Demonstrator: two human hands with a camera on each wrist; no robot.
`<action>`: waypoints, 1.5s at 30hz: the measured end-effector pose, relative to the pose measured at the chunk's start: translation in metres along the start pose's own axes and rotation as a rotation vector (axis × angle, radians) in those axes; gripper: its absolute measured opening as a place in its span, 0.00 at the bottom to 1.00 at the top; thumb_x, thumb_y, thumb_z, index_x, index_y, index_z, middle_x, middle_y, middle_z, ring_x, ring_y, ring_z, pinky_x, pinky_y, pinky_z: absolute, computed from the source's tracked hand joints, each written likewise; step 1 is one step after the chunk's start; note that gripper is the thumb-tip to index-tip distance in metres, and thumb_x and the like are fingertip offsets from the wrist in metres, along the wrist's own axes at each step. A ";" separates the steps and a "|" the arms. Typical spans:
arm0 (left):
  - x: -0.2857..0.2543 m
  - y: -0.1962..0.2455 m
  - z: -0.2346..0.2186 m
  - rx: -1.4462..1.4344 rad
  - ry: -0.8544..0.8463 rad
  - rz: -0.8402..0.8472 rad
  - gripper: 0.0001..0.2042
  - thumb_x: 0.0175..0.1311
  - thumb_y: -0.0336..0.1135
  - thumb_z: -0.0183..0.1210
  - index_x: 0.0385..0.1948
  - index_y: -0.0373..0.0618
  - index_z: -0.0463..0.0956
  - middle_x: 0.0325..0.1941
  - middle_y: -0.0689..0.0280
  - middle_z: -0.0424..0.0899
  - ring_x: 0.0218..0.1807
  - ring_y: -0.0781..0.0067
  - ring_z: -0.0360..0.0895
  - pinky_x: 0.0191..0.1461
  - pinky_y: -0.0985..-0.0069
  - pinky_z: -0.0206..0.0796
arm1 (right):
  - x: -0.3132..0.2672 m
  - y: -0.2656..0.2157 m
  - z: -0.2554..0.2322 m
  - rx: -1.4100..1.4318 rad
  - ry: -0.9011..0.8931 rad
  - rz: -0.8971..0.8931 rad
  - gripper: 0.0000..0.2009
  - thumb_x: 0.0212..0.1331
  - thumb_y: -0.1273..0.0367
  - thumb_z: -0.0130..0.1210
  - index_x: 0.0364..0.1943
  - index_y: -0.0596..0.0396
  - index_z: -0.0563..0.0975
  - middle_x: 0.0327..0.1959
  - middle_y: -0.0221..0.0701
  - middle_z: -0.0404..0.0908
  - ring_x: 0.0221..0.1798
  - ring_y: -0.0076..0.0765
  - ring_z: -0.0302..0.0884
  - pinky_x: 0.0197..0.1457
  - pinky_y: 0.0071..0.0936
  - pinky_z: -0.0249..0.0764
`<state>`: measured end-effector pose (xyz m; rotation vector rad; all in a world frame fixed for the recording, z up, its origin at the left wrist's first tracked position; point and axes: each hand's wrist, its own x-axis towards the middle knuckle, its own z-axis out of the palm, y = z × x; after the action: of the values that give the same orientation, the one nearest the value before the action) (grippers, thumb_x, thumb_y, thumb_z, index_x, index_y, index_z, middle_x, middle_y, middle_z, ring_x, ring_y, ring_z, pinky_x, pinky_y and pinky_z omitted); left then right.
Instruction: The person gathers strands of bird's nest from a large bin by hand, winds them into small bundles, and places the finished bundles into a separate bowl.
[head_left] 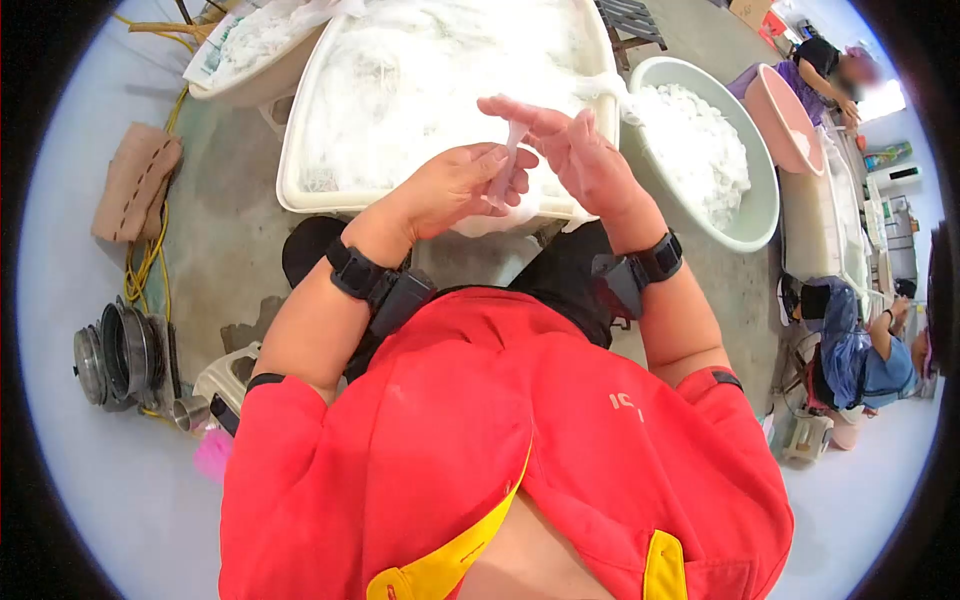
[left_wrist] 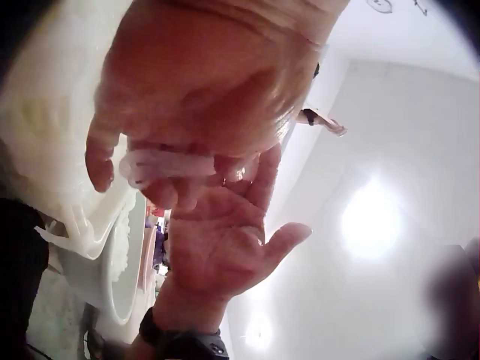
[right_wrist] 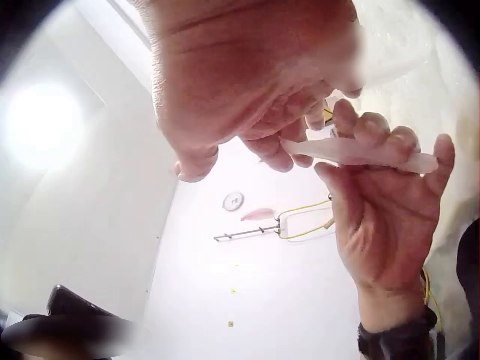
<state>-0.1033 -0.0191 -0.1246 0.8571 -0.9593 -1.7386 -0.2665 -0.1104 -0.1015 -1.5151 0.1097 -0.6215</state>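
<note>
My left hand [head_left: 455, 187] holds a narrow, translucent white strip [right_wrist: 356, 152] between its thumb and curled fingers. Wet and soft-looking, the strip tapers toward the end near my right hand [head_left: 597, 170]. That hand is raised beside the left one with its fingers extended, and its fingertips overlap the strip's tapered end in the right wrist view. Below both hands, a large white tub [head_left: 288, 180] holds a heap of wet, white, stringy material [head_left: 400, 100]. In the left wrist view the strip [left_wrist: 176, 163] crosses the left hand's fingers, partly hidden by the palm.
A pale green basin [head_left: 762, 220] of white pieces stands right of the tub, and another white basin [head_left: 225, 85] at the upper left. A pink basin [head_left: 775, 95] and two other people are at the right. A yellow cord [head_left: 150, 265] and metal pots [head_left: 125, 350] lie left.
</note>
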 end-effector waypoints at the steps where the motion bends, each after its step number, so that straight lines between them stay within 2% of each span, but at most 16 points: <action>1: -0.002 0.000 0.005 0.045 0.060 0.004 0.19 0.66 0.48 0.47 0.47 0.41 0.71 0.29 0.73 0.70 0.32 0.82 0.67 0.40 0.80 0.64 | 0.002 0.004 -0.001 -0.017 0.010 -0.034 0.31 0.68 0.50 0.23 0.56 0.60 0.69 0.59 0.36 0.69 0.64 0.35 0.59 0.67 0.34 0.50; 4: -0.012 0.006 -0.001 0.213 0.138 0.025 0.15 0.67 0.46 0.46 0.40 0.44 0.72 0.24 0.75 0.66 0.24 0.85 0.60 0.28 0.85 0.58 | 0.003 0.007 -0.012 -0.275 0.028 0.081 0.33 0.65 0.45 0.27 0.60 0.56 0.65 0.63 0.37 0.63 0.62 0.31 0.58 0.63 0.34 0.55; 5: -0.012 0.003 -0.002 0.156 0.296 0.044 0.12 0.67 0.44 0.45 0.34 0.45 0.71 0.22 0.77 0.64 0.21 0.86 0.55 0.22 0.87 0.48 | 0.002 0.010 -0.009 -0.345 0.126 0.098 0.25 0.65 0.53 0.38 0.59 0.55 0.67 0.54 0.37 0.72 0.54 0.27 0.67 0.54 0.28 0.65; 6: -0.016 0.008 -0.013 0.080 0.256 0.023 0.11 0.67 0.43 0.46 0.33 0.46 0.71 0.22 0.77 0.63 0.21 0.87 0.55 0.22 0.88 0.48 | -0.002 0.014 -0.006 -0.397 0.151 0.215 0.23 0.65 0.56 0.40 0.58 0.55 0.67 0.49 0.35 0.74 0.49 0.26 0.70 0.50 0.25 0.66; 9: -0.021 0.000 -0.052 0.102 0.569 0.090 0.12 0.67 0.43 0.47 0.32 0.45 0.71 0.21 0.75 0.65 0.22 0.86 0.58 0.24 0.87 0.51 | -0.021 0.027 0.008 -0.392 0.206 0.460 0.19 0.60 0.66 0.50 0.55 0.56 0.71 0.30 0.25 0.78 0.28 0.19 0.72 0.33 0.16 0.69; 11: -0.021 -0.016 -0.083 0.353 0.782 0.226 0.14 0.66 0.44 0.47 0.31 0.42 0.71 0.21 0.72 0.69 0.23 0.81 0.63 0.27 0.83 0.57 | -0.042 0.040 0.025 -0.351 0.069 0.649 0.19 0.60 0.65 0.51 0.55 0.57 0.70 0.30 0.26 0.77 0.30 0.19 0.71 0.34 0.18 0.70; 14: -0.021 -0.046 -0.121 0.828 0.867 0.418 0.16 0.67 0.47 0.46 0.32 0.41 0.71 0.24 0.73 0.67 0.26 0.84 0.61 0.31 0.85 0.56 | -0.068 0.070 0.042 -0.452 -0.092 0.698 0.23 0.60 0.65 0.52 0.58 0.59 0.66 0.32 0.27 0.76 0.30 0.20 0.71 0.35 0.20 0.70; 15: -0.021 -0.043 -0.116 0.774 0.865 0.406 0.18 0.67 0.47 0.45 0.32 0.39 0.72 0.24 0.71 0.69 0.28 0.82 0.62 0.35 0.82 0.58 | -0.067 0.069 0.048 -0.411 -0.074 0.748 0.26 0.59 0.66 0.53 0.60 0.61 0.62 0.34 0.28 0.76 0.31 0.21 0.71 0.36 0.20 0.70; 19: -0.018 -0.046 -0.121 0.893 0.865 0.443 0.17 0.67 0.44 0.45 0.30 0.36 0.72 0.25 0.62 0.76 0.29 0.71 0.70 0.38 0.74 0.63 | -0.065 0.093 0.045 -0.288 -0.082 0.740 0.26 0.58 0.69 0.55 0.60 0.62 0.63 0.38 0.29 0.76 0.37 0.21 0.71 0.41 0.19 0.69; 26: -0.021 -0.049 -0.127 0.802 0.838 0.419 0.17 0.67 0.45 0.46 0.30 0.38 0.73 0.24 0.64 0.74 0.29 0.73 0.69 0.37 0.76 0.62 | -0.071 0.106 0.050 -0.277 -0.118 0.693 0.21 0.57 0.69 0.56 0.54 0.62 0.68 0.35 0.27 0.76 0.35 0.21 0.71 0.41 0.20 0.70; 29: -0.019 -0.055 -0.137 0.776 0.827 0.422 0.18 0.67 0.46 0.46 0.30 0.38 0.72 0.24 0.65 0.73 0.30 0.74 0.68 0.37 0.76 0.62 | -0.067 0.101 0.051 -0.348 0.112 0.611 0.22 0.57 0.69 0.56 0.54 0.64 0.68 0.33 0.26 0.76 0.34 0.20 0.70 0.39 0.20 0.70; 32: -0.021 -0.051 -0.131 0.773 0.813 0.406 0.17 0.67 0.46 0.46 0.31 0.39 0.72 0.24 0.68 0.72 0.29 0.77 0.66 0.36 0.79 0.60 | -0.067 0.107 0.049 -0.373 0.022 0.682 0.23 0.52 0.64 0.60 0.50 0.62 0.71 0.35 0.34 0.79 0.33 0.26 0.75 0.40 0.24 0.72; 34: -0.022 -0.050 -0.129 0.740 0.795 0.412 0.16 0.68 0.45 0.46 0.32 0.40 0.71 0.25 0.72 0.69 0.29 0.83 0.62 0.35 0.84 0.58 | -0.068 0.114 0.051 -0.373 -0.034 0.645 0.22 0.52 0.64 0.60 0.50 0.61 0.73 0.34 0.34 0.79 0.32 0.27 0.74 0.39 0.25 0.72; 39: -0.022 -0.051 -0.130 0.709 0.787 0.447 0.17 0.68 0.47 0.46 0.33 0.40 0.72 0.25 0.72 0.68 0.28 0.83 0.61 0.34 0.84 0.58 | -0.071 0.097 0.051 -0.438 -0.013 0.596 0.14 0.52 0.64 0.59 0.40 0.57 0.79 0.29 0.34 0.80 0.33 0.29 0.76 0.39 0.26 0.71; 42: -0.023 -0.051 -0.130 0.705 0.796 0.444 0.17 0.67 0.47 0.46 0.31 0.39 0.72 0.24 0.69 0.71 0.29 0.79 0.65 0.37 0.79 0.60 | -0.073 0.073 0.054 -0.600 0.031 0.516 0.10 0.52 0.65 0.58 0.35 0.53 0.81 0.29 0.36 0.80 0.33 0.36 0.77 0.39 0.27 0.71; 45: -0.024 -0.050 -0.129 0.703 0.796 0.441 0.18 0.67 0.47 0.46 0.31 0.39 0.72 0.25 0.67 0.73 0.30 0.76 0.67 0.38 0.77 0.62 | -0.071 0.049 0.057 -0.967 -0.118 0.321 0.07 0.49 0.66 0.58 0.31 0.50 0.82 0.32 0.33 0.79 0.34 0.41 0.76 0.37 0.32 0.72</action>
<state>-0.0038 -0.0129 -0.2239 1.4888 -1.0788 -0.5523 -0.2857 -0.0308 -0.1645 -2.3885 0.6174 -0.1988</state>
